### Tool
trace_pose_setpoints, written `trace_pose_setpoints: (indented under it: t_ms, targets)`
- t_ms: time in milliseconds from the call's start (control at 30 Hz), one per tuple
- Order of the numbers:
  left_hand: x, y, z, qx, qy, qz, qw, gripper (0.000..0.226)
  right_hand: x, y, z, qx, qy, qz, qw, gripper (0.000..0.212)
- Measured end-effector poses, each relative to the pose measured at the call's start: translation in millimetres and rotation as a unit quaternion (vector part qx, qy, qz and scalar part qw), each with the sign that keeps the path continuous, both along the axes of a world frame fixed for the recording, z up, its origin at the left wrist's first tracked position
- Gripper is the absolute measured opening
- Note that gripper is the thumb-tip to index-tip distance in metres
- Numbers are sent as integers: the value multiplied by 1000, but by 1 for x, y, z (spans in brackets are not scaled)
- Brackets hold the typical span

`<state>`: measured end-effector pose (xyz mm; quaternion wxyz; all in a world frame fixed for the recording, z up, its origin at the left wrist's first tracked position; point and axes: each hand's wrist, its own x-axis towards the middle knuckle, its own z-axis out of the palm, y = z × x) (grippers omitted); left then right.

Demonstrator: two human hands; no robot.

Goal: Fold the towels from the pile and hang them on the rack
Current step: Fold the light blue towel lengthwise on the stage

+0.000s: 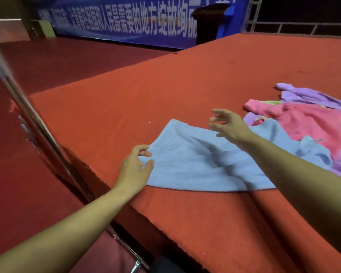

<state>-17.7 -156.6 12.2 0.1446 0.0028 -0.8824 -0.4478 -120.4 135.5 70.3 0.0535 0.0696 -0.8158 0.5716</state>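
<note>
A light blue towel (195, 160) lies spread and a little rumpled on the red carpeted platform (146, 91). My left hand (135, 167) hovers at the towel's near left corner with fingers loosely curved, holding nothing. Above the towel's far edge, my right hand (227, 125) is raised with fingers spread and relaxed. The pile of towels (311, 119), pink, purple and a bit of green, lies at the right, partly overlapping the blue towel. A metal rack bar (37, 127) runs diagonally down the left side.
The platform's front edge (114, 194) drops to a darker red floor (28, 194) at the left. A blue banner with white lettering (116, 20) and a dark lectern (209, 22) stand far behind. A metal railing (295, 26) is at the back right.
</note>
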Motion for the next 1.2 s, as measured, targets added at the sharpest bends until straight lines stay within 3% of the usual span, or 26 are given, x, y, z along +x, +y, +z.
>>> trace_pose_setpoints:
  t_ms: [200,433,667,867,1000,1100,1200]
  targets:
    - [8,112,12,3,-4,-118,993,38,76,76,-6,29,-7,-44,999,48]
    - [18,254,7,-26,12,-279,960,38,129,185,-39,74,54,-280,956,43]
    - [2,312,-6,-150,-9,-283,947,47,126,243,-62,207,83,-367,903,51]
    - [-5,317,-13,-134,-38,-263,955,42,90,241,-60,249,75,-356,898,61]
    - [-9,320,-10,-88,-73,-261,958,43,69,233,-63,287,18,-342,894,61]
    - [-7,321,-6,-36,-81,-257,962,38,64,232,-65,268,0,-361,893,49]
    - [0,318,1,20,-63,-285,956,35,71,233,-58,135,24,-389,911,41]
